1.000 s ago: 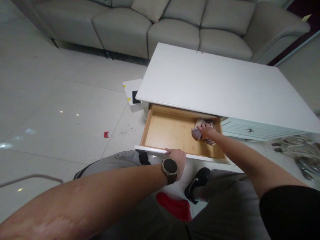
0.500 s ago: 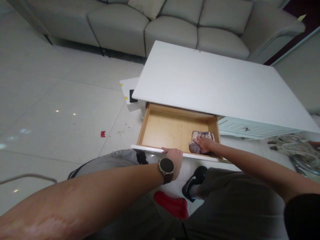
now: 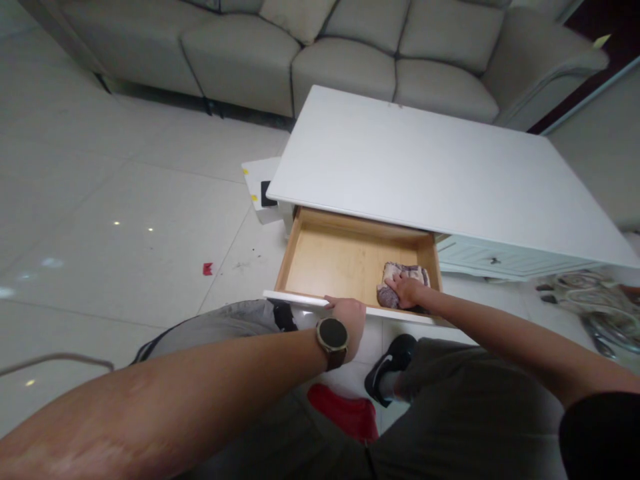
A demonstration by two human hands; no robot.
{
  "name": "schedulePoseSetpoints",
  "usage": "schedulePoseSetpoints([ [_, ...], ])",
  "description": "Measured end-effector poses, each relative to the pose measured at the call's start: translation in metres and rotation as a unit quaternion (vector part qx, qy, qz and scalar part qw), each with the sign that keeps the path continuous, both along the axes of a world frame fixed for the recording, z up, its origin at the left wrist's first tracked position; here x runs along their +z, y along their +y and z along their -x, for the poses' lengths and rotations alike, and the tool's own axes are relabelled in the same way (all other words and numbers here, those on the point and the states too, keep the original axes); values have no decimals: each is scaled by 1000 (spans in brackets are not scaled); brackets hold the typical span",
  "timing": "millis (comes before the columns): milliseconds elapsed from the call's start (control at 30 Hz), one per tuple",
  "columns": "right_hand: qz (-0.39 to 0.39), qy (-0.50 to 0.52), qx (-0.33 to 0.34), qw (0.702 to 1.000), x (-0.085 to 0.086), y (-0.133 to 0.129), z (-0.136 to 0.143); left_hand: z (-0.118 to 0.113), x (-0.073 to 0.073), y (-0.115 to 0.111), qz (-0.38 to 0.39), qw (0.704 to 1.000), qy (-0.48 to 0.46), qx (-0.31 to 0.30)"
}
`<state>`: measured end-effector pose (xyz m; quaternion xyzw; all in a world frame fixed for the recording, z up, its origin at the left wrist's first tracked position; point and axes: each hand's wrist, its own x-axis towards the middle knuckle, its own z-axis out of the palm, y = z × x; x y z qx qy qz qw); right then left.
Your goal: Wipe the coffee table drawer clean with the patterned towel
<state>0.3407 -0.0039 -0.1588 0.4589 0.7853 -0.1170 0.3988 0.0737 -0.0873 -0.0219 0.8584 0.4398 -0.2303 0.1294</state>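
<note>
A pulled-out wooden drawer (image 3: 333, 257) juts from the white coffee table (image 3: 430, 160). My left hand (image 3: 350, 319), with a watch (image 3: 332, 335) on its wrist, is closed over the top edge of the drawer's white front; most of its fingers are hidden behind the panel. Inside the drawer's front right corner lies a folded, patterned cloth (image 3: 391, 295) in cream and purple-grey. My right hand (image 3: 407, 290) presses down on this cloth and grips it, fingers bent over its top. Part of the cloth is covered by the hand.
A grey sofa (image 3: 345, 73) runs behind the table. Left of the table stands a white box (image 3: 256, 175) with a dark item on it. A red plastic object (image 3: 345, 410) lies on the floor by my shoe (image 3: 390, 370). Hoses or cables (image 3: 600, 300) lie at the right.
The view has shifted very slightly. Both hands stay where they were, on the drawer front and on the cloth.
</note>
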Motion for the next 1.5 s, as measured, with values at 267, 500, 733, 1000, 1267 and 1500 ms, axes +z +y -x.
schedulePoseSetpoints([
  [267, 9, -15, -10, 1000, 5, 0, 5, 3, 2, -1, 2, 1000, -8, -12],
  [500, 16, -39, -19, 999, 4, 1, 14, 2, -1, 0, 0, 1000, -1, -12],
  [733, 13, -65, -5, 998, 4, 2, 19, 2, -5, -1, -7, 1000, -7, 3],
  [1000, 7, -47, 0, 999, 8, -1, 17, 3, -5, 0, 3, 1000, -15, 3],
  [1267, -1, -35, 0, 999, 9, -2, 16, 2, -7, -1, -6, 1000, -9, 10],
  [1500, 2, -29, -11, 1000, 8, -2, 16, 3, -8, -1, -2, 1000, -13, 1],
])
